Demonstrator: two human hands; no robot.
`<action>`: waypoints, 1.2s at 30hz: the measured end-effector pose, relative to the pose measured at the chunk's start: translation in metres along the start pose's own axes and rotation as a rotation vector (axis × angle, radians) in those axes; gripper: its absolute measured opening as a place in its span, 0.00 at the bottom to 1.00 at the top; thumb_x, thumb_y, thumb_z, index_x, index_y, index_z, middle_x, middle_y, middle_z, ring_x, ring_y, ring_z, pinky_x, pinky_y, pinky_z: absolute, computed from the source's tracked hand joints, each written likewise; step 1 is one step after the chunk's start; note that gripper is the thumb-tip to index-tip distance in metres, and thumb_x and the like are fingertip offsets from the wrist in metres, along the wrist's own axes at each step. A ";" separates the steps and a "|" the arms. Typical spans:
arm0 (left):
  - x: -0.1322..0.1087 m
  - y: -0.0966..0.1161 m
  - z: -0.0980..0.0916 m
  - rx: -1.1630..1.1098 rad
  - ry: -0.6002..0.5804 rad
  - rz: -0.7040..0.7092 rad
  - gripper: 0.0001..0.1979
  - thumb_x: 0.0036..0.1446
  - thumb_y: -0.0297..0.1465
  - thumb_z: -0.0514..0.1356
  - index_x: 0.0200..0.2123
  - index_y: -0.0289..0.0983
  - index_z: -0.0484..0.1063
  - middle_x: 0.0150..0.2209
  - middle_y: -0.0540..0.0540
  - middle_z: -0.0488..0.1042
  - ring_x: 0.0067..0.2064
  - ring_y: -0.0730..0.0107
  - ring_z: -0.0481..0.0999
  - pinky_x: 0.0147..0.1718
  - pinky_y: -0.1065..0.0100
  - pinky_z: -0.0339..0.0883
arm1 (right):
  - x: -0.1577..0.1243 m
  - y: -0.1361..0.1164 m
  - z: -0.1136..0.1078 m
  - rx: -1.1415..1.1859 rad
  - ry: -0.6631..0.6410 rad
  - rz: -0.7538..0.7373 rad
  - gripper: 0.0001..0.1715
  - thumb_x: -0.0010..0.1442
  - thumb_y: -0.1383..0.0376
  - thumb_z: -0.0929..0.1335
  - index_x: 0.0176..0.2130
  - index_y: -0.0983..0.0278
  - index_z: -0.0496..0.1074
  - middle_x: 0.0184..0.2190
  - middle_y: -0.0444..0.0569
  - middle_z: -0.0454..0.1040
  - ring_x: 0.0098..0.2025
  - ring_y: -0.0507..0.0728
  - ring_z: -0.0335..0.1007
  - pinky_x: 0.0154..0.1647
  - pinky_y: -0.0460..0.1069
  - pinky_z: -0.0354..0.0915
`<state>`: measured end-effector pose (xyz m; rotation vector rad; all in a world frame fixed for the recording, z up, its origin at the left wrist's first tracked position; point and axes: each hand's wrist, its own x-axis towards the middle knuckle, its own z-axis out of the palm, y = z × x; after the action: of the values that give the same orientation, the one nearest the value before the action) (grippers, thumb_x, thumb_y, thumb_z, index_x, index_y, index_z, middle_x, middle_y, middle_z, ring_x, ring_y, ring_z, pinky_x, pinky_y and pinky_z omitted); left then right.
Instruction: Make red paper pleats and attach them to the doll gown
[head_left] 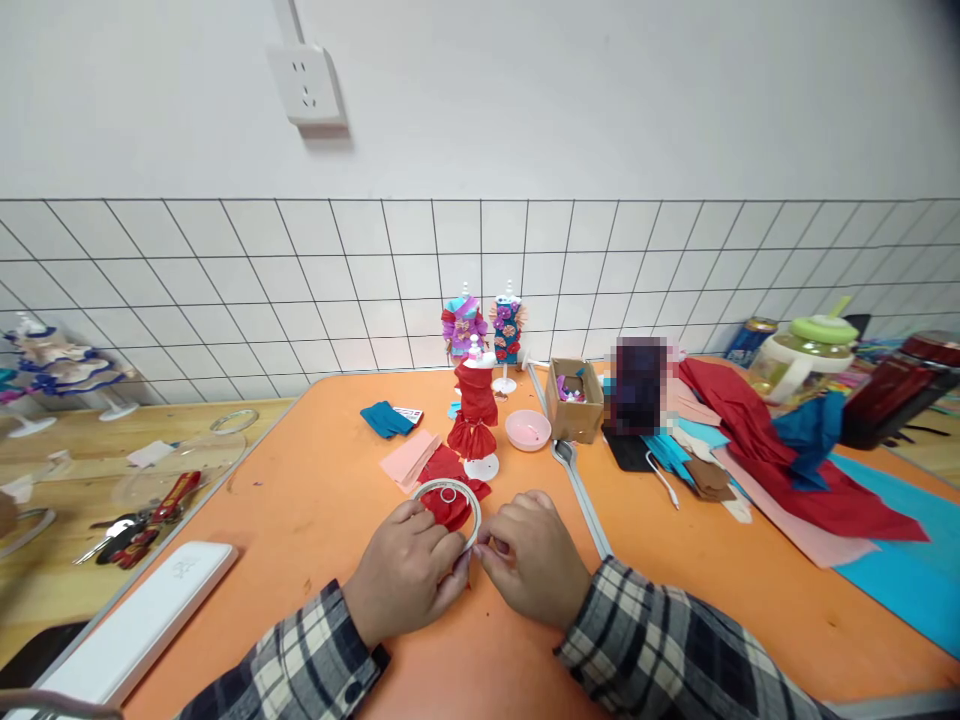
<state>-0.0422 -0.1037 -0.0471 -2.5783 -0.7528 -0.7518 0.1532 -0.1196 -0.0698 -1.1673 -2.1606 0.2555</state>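
A thin white tape roll (478,513) stands above red fabric on the table, gripped at its left and lower rim by my left hand (411,568). Close against the roll's lower right edge, my right hand (531,562) has thumb and fingertips pinched together. Whatever lies between those fingertips is too small to make out. Through the ring I see red fabric (450,510) and a small pale ring. Just beyond stands a small dress form in a red dress (475,408), upright on a round white base (481,467).
Two more dressed mini forms (508,335) stand behind. A pink bowl (528,430), a cardboard box (575,402) and tweezers (581,490) lie right of centre. Fabric pieces (795,450), a jug (806,355) and a dark red bottle (904,388) crowd the right; a white power bank (142,620) lies left.
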 end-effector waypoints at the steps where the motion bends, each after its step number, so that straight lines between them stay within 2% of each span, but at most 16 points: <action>1: 0.000 0.000 0.001 -0.018 -0.010 -0.011 0.08 0.55 0.27 0.55 0.24 0.38 0.68 0.19 0.51 0.70 0.24 0.70 0.67 0.32 0.63 0.58 | 0.000 0.001 0.001 -0.021 -0.012 -0.051 0.04 0.58 0.66 0.67 0.31 0.62 0.70 0.24 0.43 0.69 0.32 0.54 0.60 0.39 0.51 0.50; 4: -0.002 0.004 0.005 -0.130 -0.058 -0.082 0.09 0.54 0.27 0.54 0.22 0.38 0.66 0.19 0.50 0.69 0.24 0.69 0.67 0.30 0.64 0.57 | 0.000 0.006 0.007 -0.099 0.011 -0.199 0.05 0.55 0.68 0.66 0.27 0.63 0.67 0.24 0.44 0.68 0.31 0.54 0.58 0.37 0.51 0.50; 10: -0.001 0.018 0.005 -0.428 -0.067 -0.313 0.16 0.56 0.27 0.51 0.16 0.37 0.60 0.14 0.51 0.63 0.20 0.73 0.64 0.24 0.70 0.56 | -0.002 -0.002 0.002 -0.221 0.302 -0.611 0.09 0.56 0.67 0.65 0.24 0.63 0.65 0.19 0.42 0.63 0.27 0.52 0.54 0.32 0.51 0.51; 12: -0.003 0.010 0.000 -0.482 -0.026 -0.416 0.17 0.59 0.29 0.50 0.17 0.37 0.64 0.16 0.51 0.66 0.20 0.74 0.66 0.22 0.72 0.56 | -0.008 -0.010 -0.005 -0.233 0.307 -0.754 0.09 0.57 0.68 0.67 0.25 0.62 0.67 0.19 0.40 0.62 0.26 0.51 0.53 0.33 0.51 0.54; 14: -0.009 -0.007 -0.007 -0.415 0.072 -0.525 0.15 0.60 0.32 0.51 0.23 0.37 0.70 0.19 0.50 0.70 0.22 0.72 0.68 0.23 0.71 0.59 | -0.014 -0.016 -0.010 -0.213 0.332 -0.795 0.07 0.56 0.69 0.68 0.27 0.59 0.70 0.20 0.39 0.63 0.26 0.50 0.54 0.35 0.50 0.56; 16: -0.016 -0.031 -0.015 -0.265 0.136 -0.566 0.16 0.62 0.35 0.51 0.26 0.37 0.73 0.22 0.47 0.72 0.25 0.69 0.70 0.27 0.69 0.61 | -0.016 -0.012 -0.013 -0.176 0.456 -0.665 0.04 0.57 0.65 0.69 0.35 0.55 0.74 0.22 0.40 0.65 0.27 0.51 0.57 0.36 0.51 0.58; 18: -0.023 -0.057 -0.020 -0.049 0.067 -0.557 0.17 0.62 0.37 0.50 0.28 0.38 0.74 0.20 0.47 0.70 0.26 0.65 0.70 0.30 0.66 0.60 | -0.012 0.002 -0.014 -0.119 0.592 -0.423 0.19 0.59 0.60 0.68 0.51 0.54 0.70 0.22 0.42 0.65 0.27 0.53 0.60 0.33 0.51 0.59; 20: -0.028 -0.079 -0.021 0.149 -0.116 -0.583 0.18 0.63 0.39 0.48 0.28 0.38 0.73 0.21 0.46 0.72 0.28 0.62 0.71 0.31 0.64 0.58 | -0.004 0.023 -0.016 0.004 0.653 -0.184 0.37 0.61 0.63 0.66 0.66 0.58 0.53 0.25 0.42 0.69 0.26 0.53 0.61 0.32 0.51 0.62; 21: -0.030 -0.088 -0.019 0.224 -0.208 -0.636 0.19 0.64 0.40 0.47 0.29 0.38 0.72 0.21 0.46 0.72 0.28 0.60 0.72 0.32 0.63 0.58 | 0.002 0.035 -0.018 0.094 0.681 -0.081 0.43 0.61 0.65 0.65 0.69 0.58 0.42 0.31 0.45 0.74 0.26 0.52 0.63 0.33 0.51 0.65; 22: -0.032 -0.095 -0.015 0.272 -0.290 -0.683 0.20 0.64 0.40 0.45 0.29 0.38 0.72 0.23 0.44 0.73 0.30 0.58 0.73 0.32 0.63 0.58 | 0.006 0.046 -0.020 0.194 0.692 0.016 0.47 0.62 0.67 0.64 0.69 0.57 0.35 0.41 0.50 0.76 0.27 0.52 0.65 0.34 0.51 0.67; 24: -0.037 -0.105 -0.005 0.291 -0.401 -0.731 0.21 0.66 0.39 0.43 0.32 0.38 0.72 0.29 0.41 0.77 0.35 0.55 0.75 0.34 0.62 0.59 | 0.014 0.065 -0.025 0.427 0.742 0.176 0.51 0.61 0.67 0.63 0.69 0.53 0.27 0.57 0.57 0.68 0.33 0.52 0.71 0.38 0.52 0.69; 26: -0.044 -0.108 0.006 0.249 -0.462 -0.741 0.22 0.66 0.39 0.42 0.37 0.38 0.73 0.37 0.39 0.78 0.41 0.54 0.76 0.37 0.62 0.61 | 0.017 0.077 -0.030 0.623 0.814 0.265 0.54 0.60 0.65 0.64 0.68 0.50 0.23 0.64 0.59 0.59 0.40 0.53 0.73 0.42 0.53 0.70; 28: -0.049 -0.106 0.013 0.225 -0.509 -0.732 0.22 0.65 0.41 0.43 0.39 0.36 0.74 0.39 0.36 0.78 0.41 0.52 0.75 0.39 0.60 0.62 | 0.017 0.083 -0.031 0.719 0.843 0.292 0.56 0.59 0.65 0.65 0.67 0.49 0.21 0.66 0.59 0.55 0.46 0.54 0.71 0.46 0.54 0.68; 30: -0.046 -0.101 0.011 0.242 -0.493 -0.712 0.23 0.64 0.42 0.45 0.39 0.34 0.75 0.37 0.34 0.77 0.40 0.50 0.75 0.40 0.57 0.63 | 0.017 0.086 -0.027 0.690 0.820 0.308 0.57 0.58 0.65 0.67 0.68 0.50 0.23 0.63 0.58 0.59 0.49 0.55 0.68 0.49 0.56 0.66; 33: -0.020 -0.092 -0.007 0.198 -0.293 -0.751 0.24 0.62 0.44 0.48 0.45 0.32 0.74 0.39 0.33 0.77 0.42 0.46 0.75 0.41 0.54 0.65 | 0.026 0.087 -0.010 0.592 0.765 0.348 0.55 0.57 0.64 0.67 0.69 0.57 0.29 0.54 0.56 0.68 0.47 0.55 0.66 0.52 0.57 0.62; 36: 0.029 -0.083 -0.027 -0.204 -0.087 -0.766 0.26 0.60 0.47 0.52 0.55 0.39 0.69 0.52 0.39 0.74 0.51 0.52 0.74 0.47 0.57 0.67 | 0.051 0.083 0.011 0.675 0.753 0.394 0.53 0.56 0.63 0.66 0.69 0.59 0.31 0.52 0.54 0.68 0.46 0.55 0.66 0.51 0.56 0.61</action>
<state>-0.0800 -0.0387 0.0054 -2.4758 -1.8211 -0.9587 0.1827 -0.0293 -0.0924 -1.0372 -1.0546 0.5579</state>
